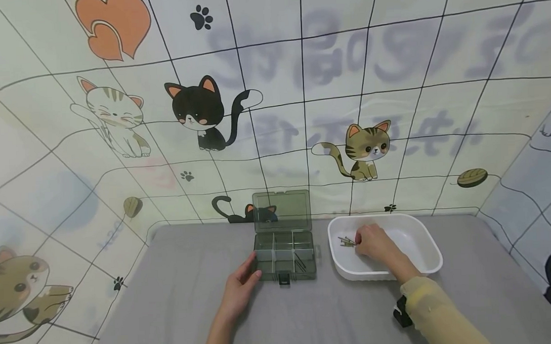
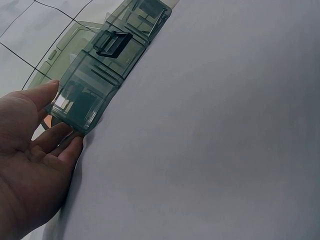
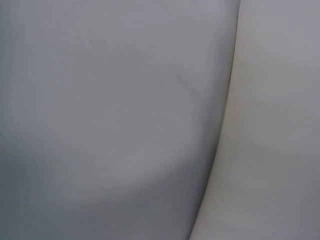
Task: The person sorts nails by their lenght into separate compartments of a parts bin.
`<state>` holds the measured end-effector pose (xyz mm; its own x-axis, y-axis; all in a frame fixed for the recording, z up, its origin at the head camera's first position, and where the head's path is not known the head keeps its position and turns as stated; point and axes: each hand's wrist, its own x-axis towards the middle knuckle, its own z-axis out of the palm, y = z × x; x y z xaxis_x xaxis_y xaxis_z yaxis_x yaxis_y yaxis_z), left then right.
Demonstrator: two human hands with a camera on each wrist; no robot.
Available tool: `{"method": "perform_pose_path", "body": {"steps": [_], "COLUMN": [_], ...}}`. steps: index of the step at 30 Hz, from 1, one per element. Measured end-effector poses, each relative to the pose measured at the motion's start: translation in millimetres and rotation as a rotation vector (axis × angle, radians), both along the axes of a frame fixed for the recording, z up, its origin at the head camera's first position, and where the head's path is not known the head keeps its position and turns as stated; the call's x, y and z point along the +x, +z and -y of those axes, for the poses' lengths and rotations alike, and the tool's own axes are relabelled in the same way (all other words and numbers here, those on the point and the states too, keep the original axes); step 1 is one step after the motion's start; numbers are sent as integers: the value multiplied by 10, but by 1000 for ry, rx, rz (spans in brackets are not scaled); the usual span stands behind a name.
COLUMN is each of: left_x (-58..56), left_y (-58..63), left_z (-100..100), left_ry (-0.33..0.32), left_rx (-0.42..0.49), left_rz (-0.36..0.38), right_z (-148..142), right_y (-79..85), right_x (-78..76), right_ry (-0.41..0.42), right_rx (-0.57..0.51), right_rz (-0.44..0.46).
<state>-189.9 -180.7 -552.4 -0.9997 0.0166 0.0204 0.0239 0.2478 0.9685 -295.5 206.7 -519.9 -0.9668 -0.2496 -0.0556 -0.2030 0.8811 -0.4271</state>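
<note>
Clearly the thin pins (image 1: 348, 242) sit at 9 o'clock inside the white tray (image 1: 416, 240), which is at 3 o'clock from the divided box (image 1: 303, 276). Right hand (image 1: 373, 243) is over them, fingers bent and bunched at the pile; can't tell whether any pin is pinched, and the right wrist view shows only blurred pale surfaces. Left hand (image 1: 237, 289) is at the box's 8 o'clock, fingers loose, touching its side, not wrapped around it. About 2 dark pins (image 1: 300, 262) lie in the compartment at 4 o'clock; lid (image 1: 282, 210) up at 12, latch (image 1: 284, 278) at 6.

Handling, my guess: pins very light, stiff, hard to break, prone to roll or skid on the smooth tray. Best take 1 by its middle, thumb and index across the length. Box looks like light rigid plastic, likely to slide on cloth; steady it by the 9 o'clock wall, not the lid
</note>
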Motion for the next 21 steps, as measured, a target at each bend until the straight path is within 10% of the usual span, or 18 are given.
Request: {"method": "perform_pose_path", "body": {"steps": [21], "left_x": [7], "left_y": [0], "left_z": [-1], "left_ry": [8], "left_rx": [21], "left_rz": [14], "right_z": [-17], "right_y": [-21], "right_x": [11], "right_ry": [-42], "right_rx": [25], "right_rz": [14]}}
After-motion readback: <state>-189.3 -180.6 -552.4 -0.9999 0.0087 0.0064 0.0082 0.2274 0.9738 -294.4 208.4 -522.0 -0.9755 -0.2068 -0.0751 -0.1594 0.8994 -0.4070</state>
